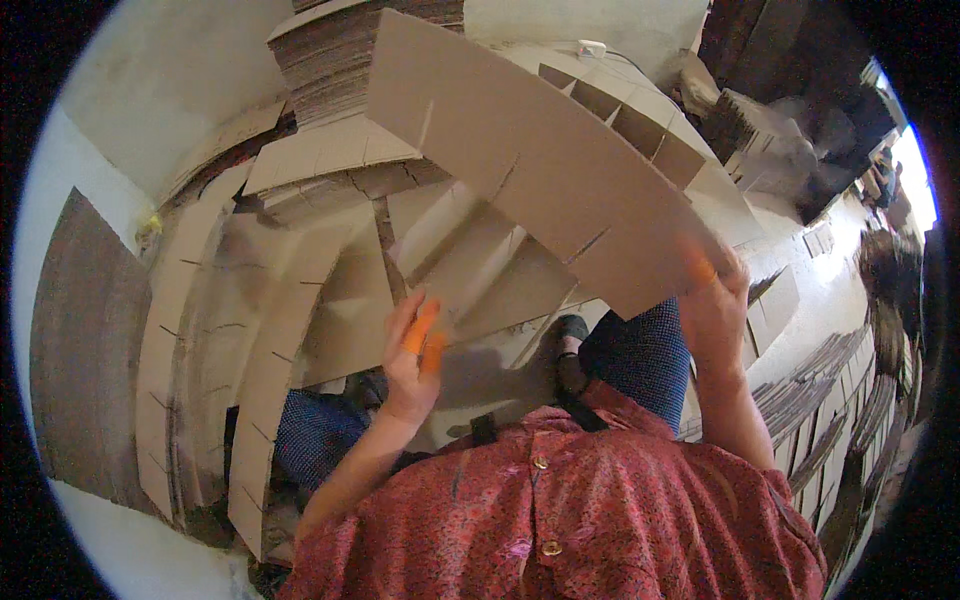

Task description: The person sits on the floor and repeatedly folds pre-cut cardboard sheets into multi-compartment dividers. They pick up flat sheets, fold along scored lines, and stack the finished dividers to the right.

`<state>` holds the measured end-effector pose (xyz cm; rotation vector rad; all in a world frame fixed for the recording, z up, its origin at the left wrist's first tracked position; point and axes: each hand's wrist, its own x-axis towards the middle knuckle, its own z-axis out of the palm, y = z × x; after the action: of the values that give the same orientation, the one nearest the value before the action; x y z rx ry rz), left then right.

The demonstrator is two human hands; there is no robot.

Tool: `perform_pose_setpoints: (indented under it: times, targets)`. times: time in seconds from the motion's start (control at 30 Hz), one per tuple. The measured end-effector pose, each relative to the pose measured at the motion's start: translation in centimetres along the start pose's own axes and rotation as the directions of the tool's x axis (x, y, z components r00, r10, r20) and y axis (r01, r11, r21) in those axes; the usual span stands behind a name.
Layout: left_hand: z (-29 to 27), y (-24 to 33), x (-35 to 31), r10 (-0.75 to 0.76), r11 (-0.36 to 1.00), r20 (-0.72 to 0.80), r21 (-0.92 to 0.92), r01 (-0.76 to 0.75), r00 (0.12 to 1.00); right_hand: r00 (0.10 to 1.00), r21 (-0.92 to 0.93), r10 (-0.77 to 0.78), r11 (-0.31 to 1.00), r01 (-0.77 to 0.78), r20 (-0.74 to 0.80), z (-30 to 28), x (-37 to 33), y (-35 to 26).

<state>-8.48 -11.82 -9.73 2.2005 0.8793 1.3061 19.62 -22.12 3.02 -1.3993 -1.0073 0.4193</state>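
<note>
While cardboard stacks (325, 80) are crowding the floor (835, 285), the right hand (715, 305) is gripping a slotted panel (540, 165); the left hand (410, 370) is hovering half-open.

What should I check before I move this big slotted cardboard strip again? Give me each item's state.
1. Right hand gripping: ok, the right hand holds the cardboard strip near one end.
2. Left hand supporting the strip: not ok, the left hand is apart from it.
3. Slots facing me: ok, three show along the near edge.
4. Slots cut cleanly: cannot tell.
5. Orange finger coverings: ok, orange shows on both hands.
</note>
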Motion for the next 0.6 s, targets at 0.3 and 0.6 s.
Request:
perform_pose_setpoints:
  times: [0.3, 0.6]
  targets:
    - [2.5, -2.7, -2.4, -0.177, 0.972, 0.022, -0.155, 0.179, 0.984, 0.974, -0.307, -0.212, 0.925, 0.225, 0.074, 1.1, -3.3, 0.4]
    - [2.2, -3.3, -1.9, -0.186, 0.973, 0.0, -0.137, 0.184, 0.983, 0.968, -0.421, -0.219, 0.872, 0.25, 0.121, 0.9, -3.8, 0.8]
